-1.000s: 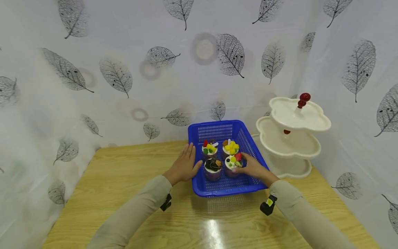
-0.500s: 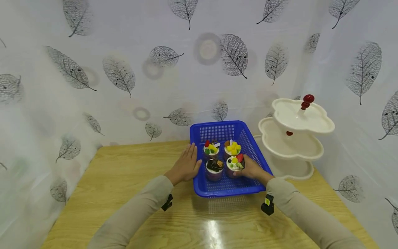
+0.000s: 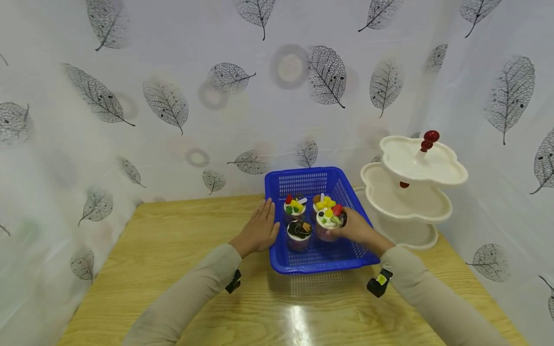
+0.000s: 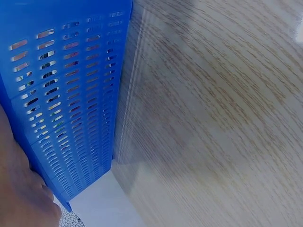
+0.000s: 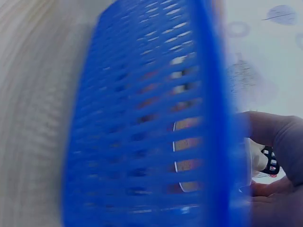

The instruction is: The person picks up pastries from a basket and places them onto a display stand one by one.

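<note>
A blue plastic basket [image 3: 303, 267] holds several dessert cups topped with cream and fruit. My right hand [image 3: 356, 227] grips the front right cup [image 3: 327, 225], topped with a strawberry, yellow fruit and green pieces, which overlaps the yellow-fruit cup [image 3: 323, 202] behind it. In the right wrist view, fingers [image 5: 265, 126] and thumb curl around the cup beyond the basket wall. To the left are a chocolate-topped cup [image 3: 299, 234] and a cup with mixed fruit [image 3: 295, 208]. My left hand [image 3: 258, 228] rests with straight fingers on the basket's left rim.
A cream three-tier stand [image 3: 407, 192] with a red knob stands to the basket's right. The wooden table [image 3: 195, 226] reaches back to a leaf-patterned curtain [image 3: 182, 144]. Its bare surface shows left of and in front of the basket.
My right hand has raised the front right cup from its spot, and it now sits higher than the chocolate cup beside it. The left hand stays on the rim.
</note>
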`<state>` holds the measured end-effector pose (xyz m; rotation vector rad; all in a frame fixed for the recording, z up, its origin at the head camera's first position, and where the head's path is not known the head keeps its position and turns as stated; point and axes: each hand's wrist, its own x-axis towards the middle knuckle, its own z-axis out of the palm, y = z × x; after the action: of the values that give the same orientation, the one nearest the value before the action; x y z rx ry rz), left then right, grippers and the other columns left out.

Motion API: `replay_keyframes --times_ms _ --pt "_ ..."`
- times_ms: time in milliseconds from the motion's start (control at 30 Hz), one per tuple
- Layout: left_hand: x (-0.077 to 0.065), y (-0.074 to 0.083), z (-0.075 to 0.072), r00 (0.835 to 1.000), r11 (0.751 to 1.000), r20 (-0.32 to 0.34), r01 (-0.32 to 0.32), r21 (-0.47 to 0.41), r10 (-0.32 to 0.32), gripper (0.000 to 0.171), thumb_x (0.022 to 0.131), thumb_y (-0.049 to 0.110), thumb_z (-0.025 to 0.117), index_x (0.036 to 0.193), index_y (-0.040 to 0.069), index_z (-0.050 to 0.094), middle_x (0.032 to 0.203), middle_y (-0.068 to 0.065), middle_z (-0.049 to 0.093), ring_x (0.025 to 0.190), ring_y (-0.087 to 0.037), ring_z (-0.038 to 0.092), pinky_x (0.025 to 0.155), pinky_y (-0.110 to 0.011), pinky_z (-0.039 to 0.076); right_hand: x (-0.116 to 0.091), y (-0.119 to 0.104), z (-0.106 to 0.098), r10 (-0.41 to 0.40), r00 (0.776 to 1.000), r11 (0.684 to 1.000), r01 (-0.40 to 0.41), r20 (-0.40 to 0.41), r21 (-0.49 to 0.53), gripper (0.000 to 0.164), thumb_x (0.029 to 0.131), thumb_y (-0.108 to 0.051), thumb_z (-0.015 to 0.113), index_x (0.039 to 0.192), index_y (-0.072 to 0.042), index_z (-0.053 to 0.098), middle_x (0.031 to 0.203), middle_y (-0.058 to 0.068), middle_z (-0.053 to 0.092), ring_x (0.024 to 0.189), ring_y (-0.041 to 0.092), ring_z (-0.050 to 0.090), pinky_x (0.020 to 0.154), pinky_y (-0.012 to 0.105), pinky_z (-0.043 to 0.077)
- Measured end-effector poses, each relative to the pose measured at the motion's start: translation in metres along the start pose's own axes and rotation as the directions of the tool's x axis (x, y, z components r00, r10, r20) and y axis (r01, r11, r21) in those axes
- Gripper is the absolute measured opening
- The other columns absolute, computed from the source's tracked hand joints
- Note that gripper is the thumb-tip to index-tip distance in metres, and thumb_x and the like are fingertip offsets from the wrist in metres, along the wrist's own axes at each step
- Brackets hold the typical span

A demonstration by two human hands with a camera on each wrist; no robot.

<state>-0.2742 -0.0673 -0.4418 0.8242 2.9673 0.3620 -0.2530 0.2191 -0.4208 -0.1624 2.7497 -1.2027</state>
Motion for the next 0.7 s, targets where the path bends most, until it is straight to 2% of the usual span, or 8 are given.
replay_keyframes --times_ms 300,400,567,700 --pt "-0.001 0.002 -0.002 1.000 1.000 -0.010 0.004 0.000 -0.004 0.062 0.103 0.028 0.028 0.150 -0.009 0.010 0.157 -0.026 0.005 0.146 -0.037 0.000 0.118 -0.047 0.011 -0.011 -0.030 -0.048 -0.093 0.993 0.988 0.101 -0.068 0.117 0.075 0.081 -0.023 0.077 0.137 0.011 0.038 0.129 0.029 0.051 0.117 0.039 0.051 0.097 0.047 0.045" --pt "-0.001 0.002 -0.003 1.000 1.000 -0.015 0.004 -0.010 -0.004 0.062 0.103 0.027 0.028 0.149 -0.009 0.011 0.157 -0.025 0.005 0.146 -0.037 0.000 0.118 -0.047 0.010 -0.016 -0.038 -0.068 -0.112 0.990 0.979 0.124 -0.082 0.159 0.072 0.084 -0.021 0.075 0.138 0.008 0.037 0.131 0.027 0.050 0.117 0.037 0.051 0.092 0.036 0.049" --pt "-0.001 0.002 -0.002 1.000 1.000 -0.012 0.001 -0.023 -0.001 0.062 0.102 0.027 0.028 0.149 -0.010 0.011 0.157 -0.026 0.005 0.146 -0.037 0.000 0.118 -0.048 0.009 -0.023 -0.048 -0.098 -0.100 0.987 0.973 0.123 -0.125 0.197 0.074 0.087 -0.023 0.071 0.144 0.004 0.031 0.136 0.023 0.044 0.124 0.035 0.046 0.085 0.015 0.046" --pt "-0.001 0.003 -0.002 1.000 1.000 -0.007 0.006 -0.018 -0.007 0.063 0.102 0.028 0.028 0.150 -0.009 0.010 0.157 -0.026 0.005 0.146 -0.037 0.000 0.118 -0.048 0.009 -0.027 -0.051 -0.117 -0.085 0.978 0.968 0.126 -0.189 0.215 0.075 0.089 -0.025 0.069 0.145 0.004 0.029 0.137 0.021 0.042 0.121 0.028 0.046 0.080 0.007 0.045"
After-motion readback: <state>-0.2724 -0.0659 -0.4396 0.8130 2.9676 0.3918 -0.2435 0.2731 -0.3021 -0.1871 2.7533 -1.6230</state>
